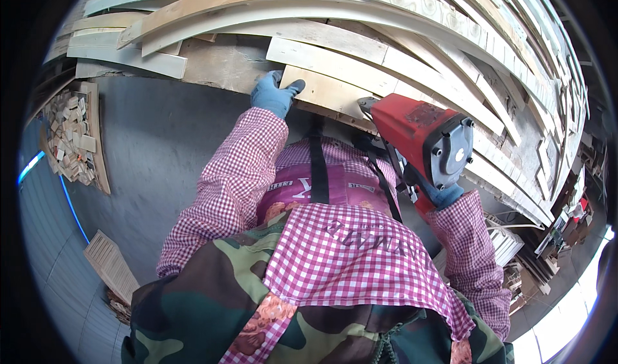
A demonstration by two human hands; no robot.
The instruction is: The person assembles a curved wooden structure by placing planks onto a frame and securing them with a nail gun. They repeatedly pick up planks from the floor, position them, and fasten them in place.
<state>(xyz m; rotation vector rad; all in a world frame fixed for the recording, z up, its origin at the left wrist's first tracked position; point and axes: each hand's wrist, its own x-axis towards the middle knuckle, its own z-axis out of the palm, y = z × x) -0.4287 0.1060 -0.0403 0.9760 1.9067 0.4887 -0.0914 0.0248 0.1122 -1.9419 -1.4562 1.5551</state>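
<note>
My left hand [273,96], in a blue glove, grips the left end of a short pale wooden board [328,92] at the near edge of the workbench. Its thumb lies over the board's end; part of the fingers is hidden. My right hand [443,195], also gloved in blue, is closed round the handle of a red nail gun [412,124] with a dark cap. The gun's nose [367,104] is at the board's right end; whether it touches the wood I cannot tell. Directly behind the short board lies a longer pale board [341,67].
Long wooden strips [257,13] lie overlapped across the bench [225,64], with more stacked to the right. On the floor at left stands a crate [100,138] of wood offcuts. A slatted panel [111,264] stands below it. Timber piles [534,261] fill the lower right.
</note>
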